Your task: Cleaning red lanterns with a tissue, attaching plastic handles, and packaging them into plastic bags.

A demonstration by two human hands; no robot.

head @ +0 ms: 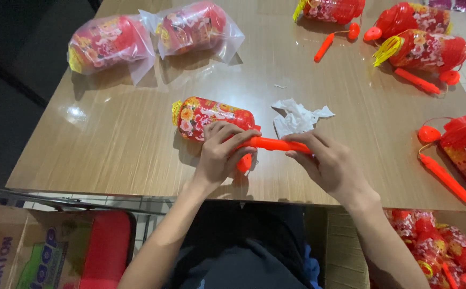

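Observation:
A red flowered lantern (pixel 206 116) with a yellow tassel lies on its side on the wooden table (pixel 110 139). An orange plastic stick (pixel 276 144) lies in front of it, held level by both hands. My left hand (pixel 219 155) is closed over the stick's left end, right against the lantern, with an orange cap (pixel 245 163) showing beneath the fingers. My right hand (pixel 329 163) pinches the stick's right end. A crumpled white tissue (pixel 297 116) sits just behind the stick.
Two lanterns in clear plastic bags (pixel 153 37) lie at the far left. Several unwrapped lanterns with orange sticks (pixel 420 51) lie far right, one (pixel 465 150) at the right edge. A cardboard box (pixel 24 251) stands lower left, more bagged lanterns (pixel 436 246) lower right.

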